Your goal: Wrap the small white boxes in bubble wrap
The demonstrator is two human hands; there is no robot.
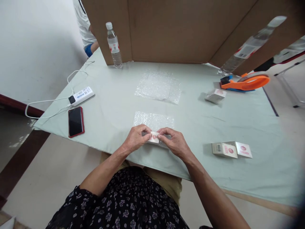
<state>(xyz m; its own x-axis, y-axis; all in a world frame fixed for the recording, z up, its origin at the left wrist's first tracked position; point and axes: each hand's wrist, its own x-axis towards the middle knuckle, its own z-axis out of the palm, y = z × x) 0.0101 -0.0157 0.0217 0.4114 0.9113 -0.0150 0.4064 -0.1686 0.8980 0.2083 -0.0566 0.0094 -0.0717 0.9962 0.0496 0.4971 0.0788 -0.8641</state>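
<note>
Near the table's front edge, a small white box (154, 137) with a red print lies at the near end of a bubble wrap sheet (153, 119). My left hand (138, 138) is closed on the box's left end, thumb and fingers pinched together. From the other side my right hand (173, 142) pinches its right end. Some bubble wrap shows around the box under both hands; whether it is folded over the box, I cannot tell. Farther back, a second bubble wrap sheet (159, 87) lies flat.
Small boxes (230, 150) lie at right, another box (215, 96) behind them. Beyond are an orange tape dispenser (250, 82) and water bottles (114, 47). A phone (76, 121) and white power bank (82, 96) with cable lie left. Cardboard panels (166, 31) stand behind; a person's arm (91, 49) shows back left.
</note>
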